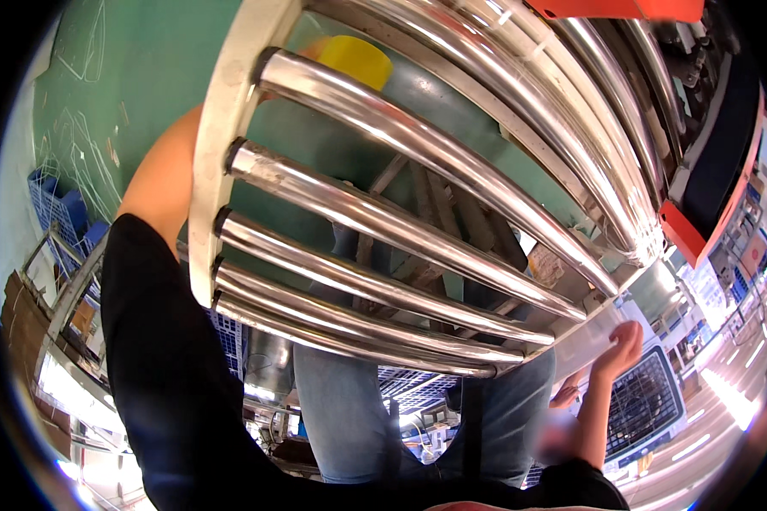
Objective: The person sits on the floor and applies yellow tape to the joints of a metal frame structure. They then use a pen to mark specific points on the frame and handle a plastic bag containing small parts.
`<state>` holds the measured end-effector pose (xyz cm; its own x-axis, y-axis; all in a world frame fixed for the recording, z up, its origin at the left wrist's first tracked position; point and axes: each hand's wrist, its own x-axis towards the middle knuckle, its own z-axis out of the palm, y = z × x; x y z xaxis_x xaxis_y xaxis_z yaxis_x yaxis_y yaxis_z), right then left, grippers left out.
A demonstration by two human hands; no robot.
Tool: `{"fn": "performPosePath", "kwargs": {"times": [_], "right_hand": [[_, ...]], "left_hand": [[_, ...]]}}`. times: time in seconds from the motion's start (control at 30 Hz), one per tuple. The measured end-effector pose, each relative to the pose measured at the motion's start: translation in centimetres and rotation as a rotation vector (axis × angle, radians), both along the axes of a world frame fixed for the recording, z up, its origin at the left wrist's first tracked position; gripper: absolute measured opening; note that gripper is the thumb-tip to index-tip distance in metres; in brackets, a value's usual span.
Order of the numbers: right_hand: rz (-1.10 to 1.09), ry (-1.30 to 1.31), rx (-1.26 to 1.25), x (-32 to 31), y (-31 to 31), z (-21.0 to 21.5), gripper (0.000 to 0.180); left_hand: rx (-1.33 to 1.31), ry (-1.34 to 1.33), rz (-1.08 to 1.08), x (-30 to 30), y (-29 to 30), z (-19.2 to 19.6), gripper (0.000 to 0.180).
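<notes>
Evidently, in the head view, the rollers (349,98) occupy the centre, metallic and shiny, running from a pale rail (222,145) at their left ends down to the right. The left arm, in a black sleeve (166,332) with the forearm bare, comes up outside the rollers' left ends and passes behind the rail. The left hand (312,48) lies beyond the rollers, near their upper left end, blurred and largely covered. Its visible part adjoins the left edge of a yellow roll (358,61). Whether the fingers are closed on the roll cannot be told.

The roll itself sits just past the upper left end of the rollers, partly seen between them, with green floor (153,72) behind.

The right hand (626,345) is below the lower right end of the rollers, apart from them. Its fingers are bent and no item is visible in it; how far they are closed cannot be told. A dark crate (643,404) with a grey rim lies beside this hand, also below the rollers' right end.

Jeans (337,409) show below the near edge of the rollers. Blue baskets (55,204) stand well left of the rollers. An orange part (622,7) borders the rollers at upper right.
</notes>
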<state>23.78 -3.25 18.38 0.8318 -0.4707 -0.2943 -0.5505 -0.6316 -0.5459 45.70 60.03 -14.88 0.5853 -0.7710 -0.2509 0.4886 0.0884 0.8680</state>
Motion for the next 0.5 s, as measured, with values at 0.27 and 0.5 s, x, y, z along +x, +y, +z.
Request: {"fn": "performPosePath", "kwargs": {"times": [0.27, 0.5], "right_hand": [[0.811, 0.344, 0.441, 19.8, 26.8, -4.0, 0.035], [0.547, 0.782, 0.625, 22.3, 31.8, -14.1, 0.066]], "left_hand": [[0.133, 0.114, -0.040, 0.3, 0.0, 4.2, 0.063], [0.057, 0.225, -0.092, 0.8, -2.3, 4.2, 0.060]]}}
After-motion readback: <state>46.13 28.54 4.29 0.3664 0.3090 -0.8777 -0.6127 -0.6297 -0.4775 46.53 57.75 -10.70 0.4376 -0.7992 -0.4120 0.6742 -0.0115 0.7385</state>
